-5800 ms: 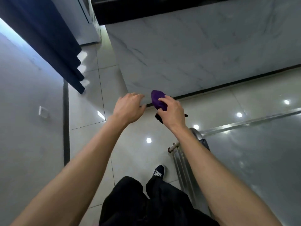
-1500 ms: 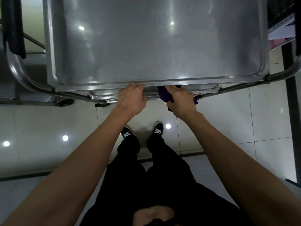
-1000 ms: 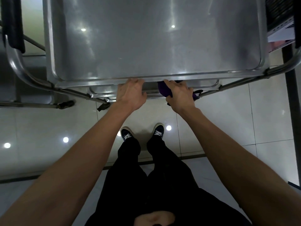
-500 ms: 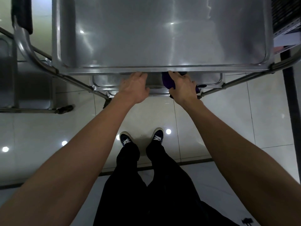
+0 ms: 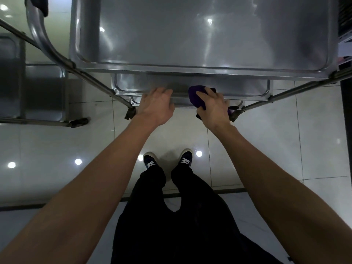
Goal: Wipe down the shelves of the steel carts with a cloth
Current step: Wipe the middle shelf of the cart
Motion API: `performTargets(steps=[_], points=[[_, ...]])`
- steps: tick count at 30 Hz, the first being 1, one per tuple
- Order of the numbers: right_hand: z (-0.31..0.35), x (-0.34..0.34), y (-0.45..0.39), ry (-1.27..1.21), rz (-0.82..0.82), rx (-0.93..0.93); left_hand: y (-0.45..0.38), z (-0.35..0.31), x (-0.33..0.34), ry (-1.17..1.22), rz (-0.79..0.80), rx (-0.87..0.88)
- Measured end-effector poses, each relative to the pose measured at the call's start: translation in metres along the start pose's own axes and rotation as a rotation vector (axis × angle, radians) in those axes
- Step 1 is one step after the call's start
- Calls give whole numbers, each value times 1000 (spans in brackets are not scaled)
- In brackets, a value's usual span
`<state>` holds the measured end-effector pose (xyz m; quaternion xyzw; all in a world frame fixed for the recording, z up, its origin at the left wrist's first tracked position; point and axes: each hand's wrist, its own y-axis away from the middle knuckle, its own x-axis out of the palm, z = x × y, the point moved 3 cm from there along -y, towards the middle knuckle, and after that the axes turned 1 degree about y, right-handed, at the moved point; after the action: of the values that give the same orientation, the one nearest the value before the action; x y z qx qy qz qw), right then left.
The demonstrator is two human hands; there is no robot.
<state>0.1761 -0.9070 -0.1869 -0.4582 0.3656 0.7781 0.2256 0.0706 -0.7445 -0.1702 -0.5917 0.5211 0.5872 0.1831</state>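
A steel cart stands right in front of me; its bare top shelf (image 5: 190,40) fills the upper view. Beneath it the front edge of a middle shelf (image 5: 133,85) and a lower one show. My right hand (image 5: 214,107) grips a bunched purple cloth (image 5: 196,96) at the middle shelf's front rim. My left hand (image 5: 157,106) reaches in beside it, fingers extended toward the same rim, fingertips hidden in the shadow under the top shelf.
A second steel cart (image 5: 43,90) stands at the left, its curved handle (image 5: 38,35) close to the first cart. Castor wheels (image 5: 130,112) sit by my hands. A dark rack with papers (image 5: 345,42) is at the right. My feet (image 5: 167,161) stand on glossy tiles.
I turned from the wall to the cart. Over the last second both hands dropped from the top shelf's front edge to the middle shelf, the cloth still in my right hand.
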Motion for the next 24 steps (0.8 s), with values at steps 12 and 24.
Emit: performTargets(steps=[12, 24], points=[[4, 89, -63, -71, -14, 6, -45, 63, 69, 66, -23, -34], [-15, 177, -203, -239, -280, -40, -161, 126, 164, 64, -172, -23]])
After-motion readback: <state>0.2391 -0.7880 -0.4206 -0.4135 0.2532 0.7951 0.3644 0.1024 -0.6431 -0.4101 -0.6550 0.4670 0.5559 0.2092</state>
